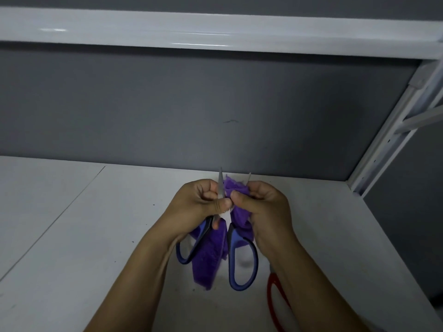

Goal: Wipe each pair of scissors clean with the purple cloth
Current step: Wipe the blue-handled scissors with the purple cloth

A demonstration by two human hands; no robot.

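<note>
Blue-handled scissors (pixel 233 238): blades apart, tips pointing away, held above white surface (pixel 96 236). Purple cloth (pixel 208 255): bunched between blades, tail hanging between handles. Left hand (pixel 199 207): grip pinched on left blade. Right hand (pixel 261 207): grip clamped on cloth. Red scissors (pixel 269 293): on surface, under right forearm.

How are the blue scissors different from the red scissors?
The left hand holds the blue scissors up; the red scissors lie on the table. The blue scissors are spread open, the right hand pinching the purple cloth on a blade; the red scissors are partly hidden under the right arm. Both have looped handles.
</note>
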